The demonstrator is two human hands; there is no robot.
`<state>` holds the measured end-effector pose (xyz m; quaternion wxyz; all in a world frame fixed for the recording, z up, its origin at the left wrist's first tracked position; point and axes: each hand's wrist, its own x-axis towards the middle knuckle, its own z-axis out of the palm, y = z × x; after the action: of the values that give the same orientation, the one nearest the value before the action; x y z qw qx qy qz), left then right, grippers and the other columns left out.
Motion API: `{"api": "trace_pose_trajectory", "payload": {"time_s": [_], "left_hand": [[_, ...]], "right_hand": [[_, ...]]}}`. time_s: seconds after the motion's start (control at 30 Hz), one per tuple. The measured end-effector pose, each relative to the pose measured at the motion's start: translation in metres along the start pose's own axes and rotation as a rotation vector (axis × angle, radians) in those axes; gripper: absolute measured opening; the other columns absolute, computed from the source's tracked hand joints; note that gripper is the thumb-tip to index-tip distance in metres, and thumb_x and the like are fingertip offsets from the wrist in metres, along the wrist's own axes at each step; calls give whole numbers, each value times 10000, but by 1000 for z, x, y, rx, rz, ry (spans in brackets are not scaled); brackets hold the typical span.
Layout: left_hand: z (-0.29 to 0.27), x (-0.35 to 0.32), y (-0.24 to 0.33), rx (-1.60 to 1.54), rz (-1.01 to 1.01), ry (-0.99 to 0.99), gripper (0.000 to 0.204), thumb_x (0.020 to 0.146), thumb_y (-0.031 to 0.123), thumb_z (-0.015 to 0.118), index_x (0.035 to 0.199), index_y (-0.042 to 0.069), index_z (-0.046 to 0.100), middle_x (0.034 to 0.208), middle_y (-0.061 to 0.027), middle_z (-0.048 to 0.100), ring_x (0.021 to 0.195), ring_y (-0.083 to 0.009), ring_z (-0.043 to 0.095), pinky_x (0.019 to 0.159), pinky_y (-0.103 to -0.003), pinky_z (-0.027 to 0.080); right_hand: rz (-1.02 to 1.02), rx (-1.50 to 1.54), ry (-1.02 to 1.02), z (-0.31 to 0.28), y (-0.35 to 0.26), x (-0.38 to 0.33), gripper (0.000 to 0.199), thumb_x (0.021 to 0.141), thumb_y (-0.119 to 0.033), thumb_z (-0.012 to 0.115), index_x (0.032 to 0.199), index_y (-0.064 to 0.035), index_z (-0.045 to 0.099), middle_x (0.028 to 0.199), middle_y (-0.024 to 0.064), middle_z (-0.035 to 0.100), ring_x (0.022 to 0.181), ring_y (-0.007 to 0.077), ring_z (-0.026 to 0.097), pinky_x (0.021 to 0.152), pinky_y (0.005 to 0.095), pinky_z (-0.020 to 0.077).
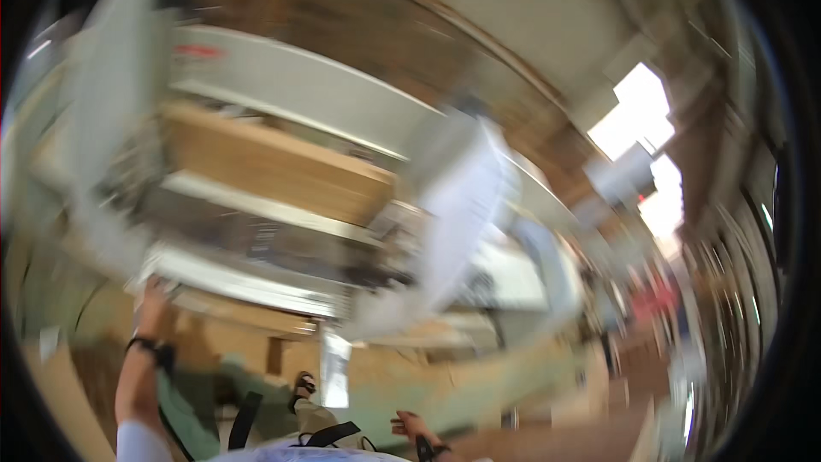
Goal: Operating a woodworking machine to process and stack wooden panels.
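Two bare hands are visible to us, and the blur over most of the view makes us careful in judging the progress. In the lower left of the frame, the left hand (pixel 156 301) reaches up to the left end of a long white bar (pixel 244 281), which runs along the front of a large white machine (pixel 291 77). It seems to touch that end, but whether its fingers are clamped on the bar or only resting there, we cannot tell. At the bottom of the frame, just right of the middle, the right hand (pixel 412 424) is free, with its fingers somewhat apart and nothing between them. A wooden beam (pixel 278 162) lies across the machine above the bar, in the left half of the frame. As done, we can count only that the left hand is at the bar; no finished piece can be made out. In our judgement the handling there is under way, without the right hand. How much is left, the blur does not let us say.
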<state>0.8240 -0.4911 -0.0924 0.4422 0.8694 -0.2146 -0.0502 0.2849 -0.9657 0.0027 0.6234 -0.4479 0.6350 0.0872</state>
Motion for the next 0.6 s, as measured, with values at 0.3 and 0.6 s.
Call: {"api": "trace_pose_trajectory", "payload": {"time_s": [0.3, 0.6], "left_hand": [[-16, 101, -33, -91, -251, 105, 542, 815, 220, 569, 1255, -32, 378, 1249, -197, 434, 1152, -294, 415, 960, -337, 316], [-16, 123, -75, -279, -227, 117, 521, 847, 244, 543, 1275, 3, 372, 1224, -166, 466, 1081, -236, 461, 912, -299, 350]], "right_hand": [[254, 708, -368, 9, 210, -116, 198, 874, -237, 496, 744, -92, 533, 589, -14, 443, 428, 109, 398, 373, 267, 369], [201, 367, -95, 60, 208, -100, 175, 875, -210, 485, 745, -95, 502, 576, -19, 392, 424, 100, 349, 373, 253, 340]]}}
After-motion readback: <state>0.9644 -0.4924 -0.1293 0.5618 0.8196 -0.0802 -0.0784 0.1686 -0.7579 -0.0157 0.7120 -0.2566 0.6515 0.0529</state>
